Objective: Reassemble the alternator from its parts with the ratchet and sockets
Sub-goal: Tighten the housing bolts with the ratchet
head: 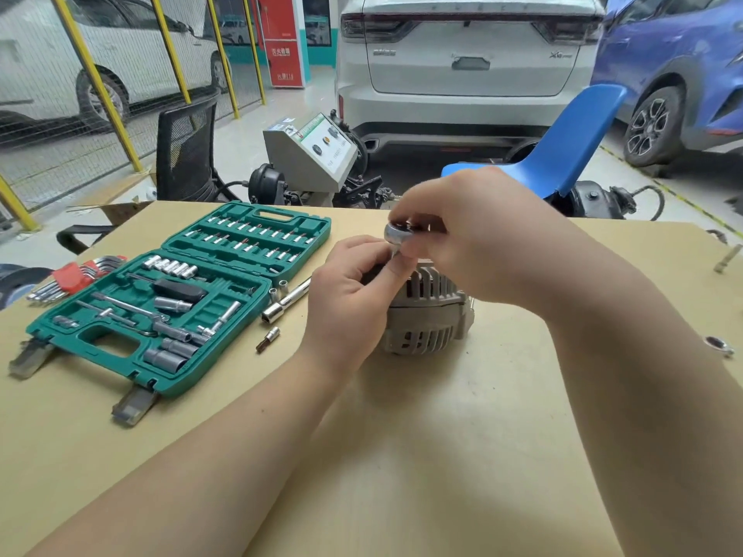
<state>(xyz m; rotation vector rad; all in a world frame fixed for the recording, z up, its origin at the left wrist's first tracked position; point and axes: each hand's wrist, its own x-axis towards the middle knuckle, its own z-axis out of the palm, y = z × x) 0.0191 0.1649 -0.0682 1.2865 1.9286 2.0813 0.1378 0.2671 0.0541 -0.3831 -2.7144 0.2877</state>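
On the tan surface (462,436) ahead of me, the grey alternator (428,315) stands upright near the middle. My right hand (474,235) grips the ratchet (398,232) over its top, fingers curled round the chrome head. My left hand (354,295) pinches something small just beneath that head, against the alternator's upper edge; what it is I cannot tell. Left of this, the green socket case (189,291) lies open, with a few loose sockets (277,293) beside it.
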